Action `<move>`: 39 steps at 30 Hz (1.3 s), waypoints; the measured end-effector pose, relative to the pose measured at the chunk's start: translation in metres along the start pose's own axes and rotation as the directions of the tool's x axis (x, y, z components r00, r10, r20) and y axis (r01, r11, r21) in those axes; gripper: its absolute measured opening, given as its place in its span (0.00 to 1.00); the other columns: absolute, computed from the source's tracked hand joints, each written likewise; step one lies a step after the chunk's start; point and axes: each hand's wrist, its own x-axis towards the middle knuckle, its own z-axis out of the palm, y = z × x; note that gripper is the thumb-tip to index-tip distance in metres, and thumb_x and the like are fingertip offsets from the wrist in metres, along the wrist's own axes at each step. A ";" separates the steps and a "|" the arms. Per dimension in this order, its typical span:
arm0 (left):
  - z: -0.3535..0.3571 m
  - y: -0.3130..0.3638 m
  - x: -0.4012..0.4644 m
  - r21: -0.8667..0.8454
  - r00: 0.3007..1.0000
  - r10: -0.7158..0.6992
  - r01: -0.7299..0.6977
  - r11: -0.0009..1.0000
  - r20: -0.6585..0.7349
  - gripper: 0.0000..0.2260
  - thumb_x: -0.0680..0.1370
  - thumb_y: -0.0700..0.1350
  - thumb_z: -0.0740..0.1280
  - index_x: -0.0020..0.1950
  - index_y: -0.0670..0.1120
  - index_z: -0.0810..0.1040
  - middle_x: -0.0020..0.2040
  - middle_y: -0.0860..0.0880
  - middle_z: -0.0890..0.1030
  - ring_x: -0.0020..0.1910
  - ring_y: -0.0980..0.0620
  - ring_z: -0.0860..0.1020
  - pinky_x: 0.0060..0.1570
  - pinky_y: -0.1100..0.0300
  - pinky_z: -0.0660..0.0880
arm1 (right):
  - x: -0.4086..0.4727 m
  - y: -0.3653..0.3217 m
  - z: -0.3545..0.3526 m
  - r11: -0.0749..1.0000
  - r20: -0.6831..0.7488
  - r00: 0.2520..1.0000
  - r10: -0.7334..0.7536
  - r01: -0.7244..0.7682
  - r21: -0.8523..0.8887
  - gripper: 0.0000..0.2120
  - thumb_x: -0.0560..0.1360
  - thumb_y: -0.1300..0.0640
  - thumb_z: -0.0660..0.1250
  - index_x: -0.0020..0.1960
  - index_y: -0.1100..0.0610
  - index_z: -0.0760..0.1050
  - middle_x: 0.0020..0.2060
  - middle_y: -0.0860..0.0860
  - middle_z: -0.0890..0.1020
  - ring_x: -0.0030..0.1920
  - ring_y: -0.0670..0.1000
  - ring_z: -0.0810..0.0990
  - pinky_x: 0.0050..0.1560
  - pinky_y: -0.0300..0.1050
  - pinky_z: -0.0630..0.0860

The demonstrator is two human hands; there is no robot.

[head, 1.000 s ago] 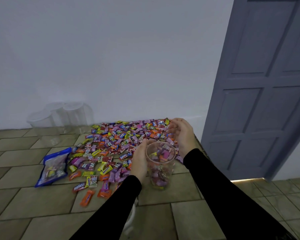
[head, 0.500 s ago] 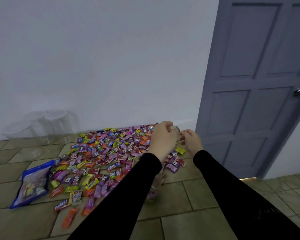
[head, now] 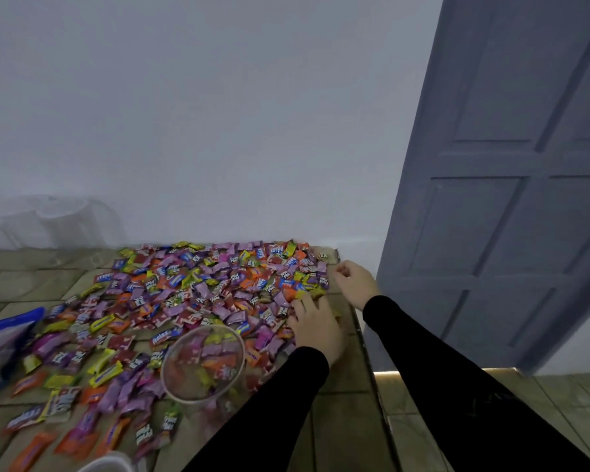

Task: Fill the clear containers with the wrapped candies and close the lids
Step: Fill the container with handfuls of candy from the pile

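Clear plastic container, open-mouthed and partly filled, at lower centre of the frame, standing among the wrapped candies spread over the tiles. Left hand just right of its rim, fingers laid fairly flat on candies at the heap's right edge, pointing up-frame. Right hand farther up and right, fingers loosely curled over the outermost wrappers; whether pinching any, cannot tell. Container therefore down and left of both hands, left hand nearer. Versus half a second ago: hands no longer together, left dropped lower, container unhidden by the sleeve. Spare containers at far left.
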 end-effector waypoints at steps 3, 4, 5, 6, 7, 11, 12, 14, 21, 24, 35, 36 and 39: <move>0.023 0.004 0.010 0.067 0.998 0.003 0.001 0.998 -0.059 0.20 0.75 0.55 0.65 0.62 0.46 0.74 0.66 0.40 0.70 0.66 0.37 0.68 0.60 0.42 0.68 | 0.021 0.017 0.006 0.994 0.073 0.996 -0.042 0.049 -0.100 0.09 0.77 0.57 0.61 0.54 0.59 0.76 0.50 0.57 0.79 0.52 0.56 0.78 0.54 0.46 0.74; 0.028 0.005 0.014 0.111 0.998 -0.004 0.012 0.994 -0.069 0.21 0.70 0.57 0.69 0.58 0.47 0.77 0.62 0.40 0.75 0.61 0.36 0.73 0.54 0.41 0.72 | 0.028 0.022 0.008 0.988 0.091 0.994 -0.057 0.069 -0.140 0.09 0.76 0.57 0.61 0.54 0.58 0.76 0.51 0.57 0.78 0.53 0.57 0.77 0.56 0.49 0.75; 0.033 0.006 0.019 0.153 0.997 -0.028 0.038 0.987 -0.069 0.21 0.66 0.58 0.72 0.53 0.48 0.80 0.57 0.41 0.79 0.55 0.38 0.78 0.47 0.42 0.76 | 0.035 0.026 0.009 0.980 0.100 0.993 -0.068 0.085 -0.180 0.09 0.76 0.56 0.61 0.54 0.57 0.75 0.53 0.57 0.76 0.54 0.58 0.76 0.59 0.51 0.74; 0.038 0.006 0.024 0.168 0.996 -0.045 0.057 0.984 -0.076 0.20 0.63 0.59 0.72 0.50 0.49 0.81 0.54 0.42 0.81 0.51 0.39 0.80 0.42 0.44 0.77 | 0.040 0.027 0.011 0.972 0.101 0.992 -0.079 0.099 -0.214 0.09 0.77 0.56 0.61 0.55 0.55 0.74 0.55 0.57 0.74 0.56 0.57 0.75 0.61 0.52 0.73; 0.042 0.007 0.030 0.164 0.995 -0.056 0.068 0.984 -0.077 0.19 0.64 0.60 0.70 0.49 0.50 0.82 0.53 0.42 0.82 0.49 0.40 0.81 0.40 0.45 0.78 | 0.046 0.029 0.013 0.965 0.100 0.991 -0.091 0.112 -0.236 0.08 0.77 0.55 0.61 0.55 0.54 0.74 0.56 0.56 0.72 0.57 0.57 0.73 0.63 0.52 0.71; 0.052 0.008 0.050 0.205 0.999 -0.033 0.040 0.978 -0.037 0.20 0.71 0.57 0.55 0.51 0.50 0.81 0.56 0.43 0.82 0.52 0.41 0.81 0.46 0.46 0.76 | 0.074 0.034 0.026 0.916 0.103 0.975 -0.197 0.220 -0.335 0.14 0.79 0.52 0.59 0.63 0.54 0.72 0.63 0.55 0.69 0.65 0.56 0.67 0.66 0.49 0.68; 0.054 0.009 0.055 0.221 0.999 -0.032 0.039 0.975 -0.035 0.21 0.71 0.56 0.54 0.51 0.49 0.81 0.57 0.43 0.82 0.52 0.41 0.80 0.48 0.45 0.72 | 0.082 0.034 0.028 0.895 0.110 0.965 -0.237 0.261 -0.361 0.17 0.79 0.51 0.59 0.66 0.54 0.70 0.63 0.55 0.68 0.65 0.56 0.66 0.66 0.49 0.67; 0.057 0.011 0.067 0.222 0.998 -0.052 0.058 0.973 -0.032 0.22 0.71 0.56 0.54 0.53 0.47 0.82 0.57 0.42 0.82 0.53 0.40 0.80 0.49 0.45 0.67 | 0.099 0.033 0.032 0.858 0.124 0.946 -0.300 0.324 -0.399 0.19 0.79 0.49 0.59 0.68 0.54 0.68 0.64 0.55 0.68 0.65 0.55 0.66 0.66 0.49 0.66; 0.066 0.006 0.080 0.212 0.992 -0.105 0.119 0.970 -0.074 0.23 0.73 0.54 0.54 0.56 0.47 0.83 0.56 0.42 0.83 0.53 0.39 0.82 0.45 0.42 0.79 | 0.136 0.039 0.052 0.762 0.255 0.889 -0.380 0.457 -0.458 0.23 0.79 0.44 0.56 0.73 0.48 0.61 0.72 0.52 0.62 0.72 0.55 0.60 0.71 0.54 0.59; 0.068 0.000 0.088 0.211 0.982 -0.146 0.169 0.963 -0.120 0.23 0.72 0.53 0.54 0.56 0.47 0.83 0.55 0.42 0.83 0.53 0.40 0.81 0.45 0.43 0.78 | 0.145 0.041 0.063 0.786 0.290 0.896 -0.335 0.436 -0.438 0.26 0.79 0.40 0.52 0.75 0.47 0.59 0.74 0.51 0.60 0.73 0.56 0.59 0.73 0.57 0.56; 0.066 -0.026 0.100 0.182 0.909 -0.200 0.281 0.943 -0.366 0.11 0.69 0.47 0.67 0.49 0.47 0.81 0.47 0.45 0.80 0.41 0.45 0.78 0.36 0.54 0.74 | 0.134 0.031 0.093 0.863 0.152 0.895 -0.419 0.445 -0.239 0.15 0.80 0.47 0.58 0.60 0.54 0.75 0.50 0.54 0.77 0.52 0.54 0.75 0.50 0.46 0.72; 0.064 -0.027 0.100 0.164 0.906 -0.214 0.289 0.943 -0.364 0.10 0.67 0.45 0.73 0.47 0.46 0.81 0.47 0.45 0.80 0.41 0.45 0.78 0.36 0.54 0.75 | 0.132 0.028 0.095 0.858 0.148 0.892 -0.428 0.452 -0.244 0.14 0.80 0.47 0.58 0.56 0.54 0.76 0.47 0.54 0.79 0.49 0.54 0.76 0.47 0.47 0.73; 0.060 -0.031 0.099 0.098 0.909 -0.250 0.297 0.950 -0.334 0.17 0.61 0.45 0.81 0.44 0.44 0.79 0.46 0.43 0.81 0.40 0.44 0.80 0.34 0.55 0.76 | 0.130 0.018 0.102 0.845 0.145 0.886 -0.441 0.464 -0.266 0.15 0.80 0.47 0.57 0.47 0.56 0.75 0.41 0.53 0.80 0.43 0.54 0.78 0.40 0.49 0.73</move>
